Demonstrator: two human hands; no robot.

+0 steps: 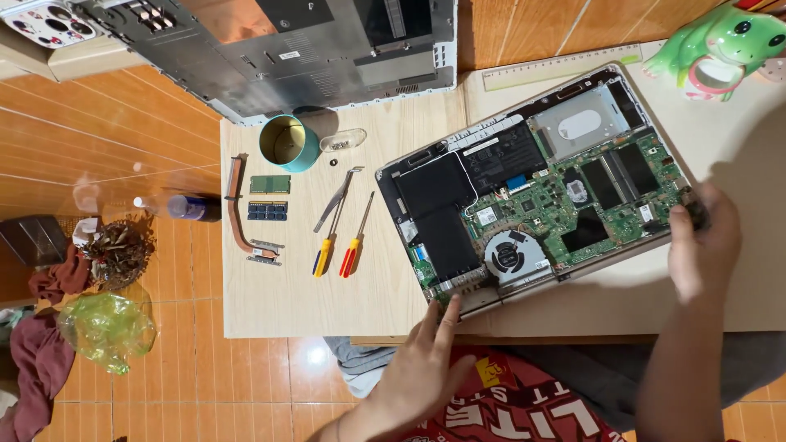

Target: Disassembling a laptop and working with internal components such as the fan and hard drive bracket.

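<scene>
Opened silver laptop base with its green board and black battery exposed (540, 196) lies on the pale wood-grain desk (286, 303), long axis tilted, running from near-left up to far-right. My left hand (426, 360) has its fingers spread, tips touching the near-left corner. My right hand (702, 241) is clamped on the right edge. White rectangular sticker sits on the black battery, mid-board. Left of the laptop: two yellow-and-red-handled screwdrivers (342, 245), metal tweezers (337, 200), two green memory sticks (268, 196), a copper heat pipe (241, 217), a teal round tin (286, 143).
</scene>
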